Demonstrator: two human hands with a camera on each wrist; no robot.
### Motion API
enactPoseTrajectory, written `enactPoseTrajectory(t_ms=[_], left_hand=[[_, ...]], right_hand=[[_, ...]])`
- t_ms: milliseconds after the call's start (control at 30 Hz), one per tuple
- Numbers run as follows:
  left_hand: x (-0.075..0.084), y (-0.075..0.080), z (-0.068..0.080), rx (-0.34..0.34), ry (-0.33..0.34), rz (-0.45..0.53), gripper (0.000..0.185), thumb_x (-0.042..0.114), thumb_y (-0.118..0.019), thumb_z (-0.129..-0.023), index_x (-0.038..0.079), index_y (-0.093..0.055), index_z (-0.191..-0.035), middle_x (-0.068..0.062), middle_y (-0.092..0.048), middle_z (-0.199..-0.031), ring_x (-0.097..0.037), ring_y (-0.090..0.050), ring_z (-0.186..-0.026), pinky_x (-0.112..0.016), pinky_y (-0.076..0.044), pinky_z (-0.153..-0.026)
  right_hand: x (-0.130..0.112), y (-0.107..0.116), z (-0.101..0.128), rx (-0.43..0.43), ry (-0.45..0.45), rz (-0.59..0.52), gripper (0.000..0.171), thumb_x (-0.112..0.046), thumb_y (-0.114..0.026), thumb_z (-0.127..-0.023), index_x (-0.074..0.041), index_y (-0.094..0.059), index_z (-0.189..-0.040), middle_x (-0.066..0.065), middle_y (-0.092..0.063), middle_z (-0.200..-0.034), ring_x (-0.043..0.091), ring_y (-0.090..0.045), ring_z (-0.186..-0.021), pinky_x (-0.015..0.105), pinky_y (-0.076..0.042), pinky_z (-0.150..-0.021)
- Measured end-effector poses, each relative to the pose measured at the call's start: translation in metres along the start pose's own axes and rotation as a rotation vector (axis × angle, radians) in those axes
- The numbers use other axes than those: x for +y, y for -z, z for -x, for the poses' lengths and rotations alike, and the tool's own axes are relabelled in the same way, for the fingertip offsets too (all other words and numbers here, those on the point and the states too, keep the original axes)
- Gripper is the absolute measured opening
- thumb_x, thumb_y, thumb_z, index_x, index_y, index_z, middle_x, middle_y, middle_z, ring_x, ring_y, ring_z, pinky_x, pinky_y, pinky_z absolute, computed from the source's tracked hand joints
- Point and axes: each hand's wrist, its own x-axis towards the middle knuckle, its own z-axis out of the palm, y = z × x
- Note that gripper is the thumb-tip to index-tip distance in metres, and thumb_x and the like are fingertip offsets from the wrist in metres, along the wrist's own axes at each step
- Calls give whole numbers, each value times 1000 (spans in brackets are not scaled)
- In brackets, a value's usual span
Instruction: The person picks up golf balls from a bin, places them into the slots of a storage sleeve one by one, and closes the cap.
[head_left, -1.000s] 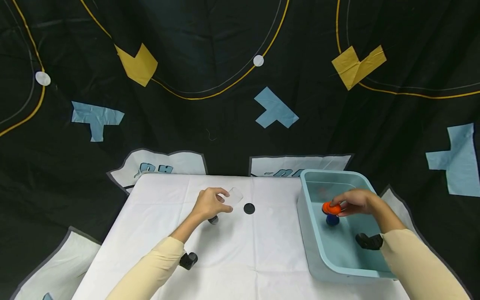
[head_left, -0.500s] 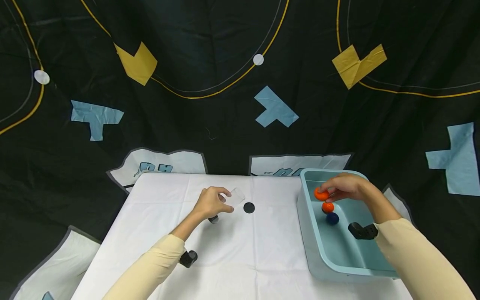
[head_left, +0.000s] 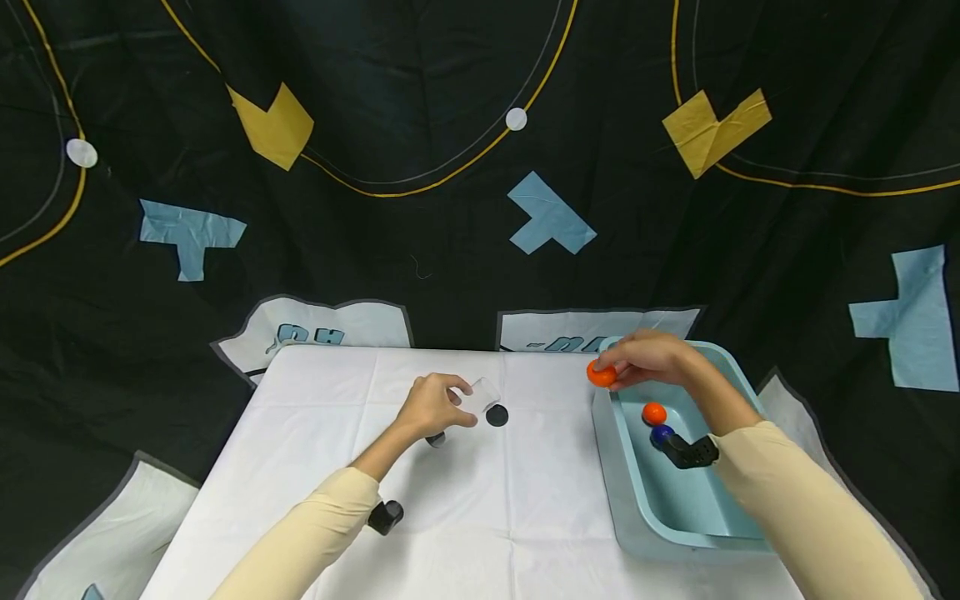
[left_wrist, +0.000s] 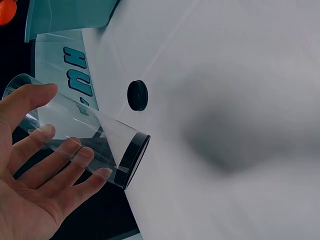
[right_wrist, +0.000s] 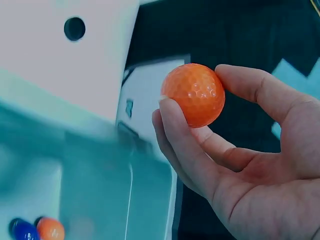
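Note:
My left hand holds a clear plastic tube with a black base, tilted, its fingers and thumb curled round the side. On the white table, just beyond the tube in the head view, lies a round black lid. An orange golf ball is pinched between the thumb and fingers of my right hand, over the left rim of the light blue bin. Inside the bin rest another orange ball and a dark blue ball, side by side.
The bin takes up the right side of the table, its walls rising well above the cloth. A black curtain with taped shapes hangs behind the table's far edge. Black wrist camera mounts stick out from the sleeves.
My right hand has lifted the orange ball from inside the bin and moved left to its rim. The left hand with the tube has shifted slightly right, toward the black lid.

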Motion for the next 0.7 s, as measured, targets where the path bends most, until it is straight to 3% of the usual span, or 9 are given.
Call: enactPoseTrajectory(t_ms=[233, 433, 700], left_hand=[[6, -4, -2, -13, -14, -2, 36, 21, -91, -67, 18, -77, -100, -5, -76, -90, -21, -69, -89, -35, -56, -75], [11, -4, -2, -16, -46, -8, 37, 20, -91, -65, 17, -77, -99, -5, -77, -89, -21, -69, -89, -36, -55, -76], [15, -5, 1, -33, -42, 8, 35, 19, -91, -66, 16, -77, -97, -6, -77, -89, -20, -69, -87, -33, -55, -71]], right_hand=[[-21, -35, -16, 15, 32, -21, 41, -21, -71, -91, 9, -62, -118, 19, -68, -113, 22, -71, -87, 32, -59, -87], [-35, -65, -26, 36, 92, -45, 29, -17, -73, -89, 6, -67, -105, 19, -68, -110, 28, -73, -86, 34, -60, -85], [-42, -88, -36, 52, 125, -55, 24, -16, -74, -86, 3, -68, -99, 16, -70, -108, 28, -73, -85, 35, -60, -86]])
